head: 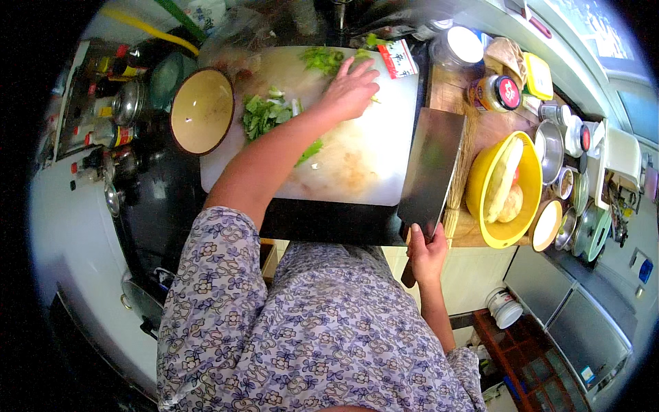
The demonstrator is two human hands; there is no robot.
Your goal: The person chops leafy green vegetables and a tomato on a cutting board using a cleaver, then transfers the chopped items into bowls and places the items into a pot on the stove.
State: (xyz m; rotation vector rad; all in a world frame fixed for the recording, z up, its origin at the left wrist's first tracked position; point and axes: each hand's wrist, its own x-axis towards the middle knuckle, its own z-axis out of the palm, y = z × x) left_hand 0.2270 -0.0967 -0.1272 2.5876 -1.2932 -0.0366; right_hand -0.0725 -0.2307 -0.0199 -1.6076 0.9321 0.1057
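Note:
My left hand [355, 92] is over the upper part of a white cutting board [319, 180]. Its fingers are apart, close to chopped leafy greens [322, 59]; the palm side is hidden. My right hand [430, 255] grips the handle of a broad cleaver [435, 159]. The cleaver's blade points away from me along the board's right edge. Under my left forearm lies a bunch of cut greens [262, 116], with a loose leaf [310, 152] nearer me. At the board's far right corner is a red and white packet [397, 59] bearing writing.
A cream bowl [202, 110] with a dark rim overlaps the board's left edge. To the right, a yellow basket [479, 216] holds vegetables. Jars [494, 92] and several bowls crowd the wooden counter [453, 92]. Bottles [105, 134] stand at far left.

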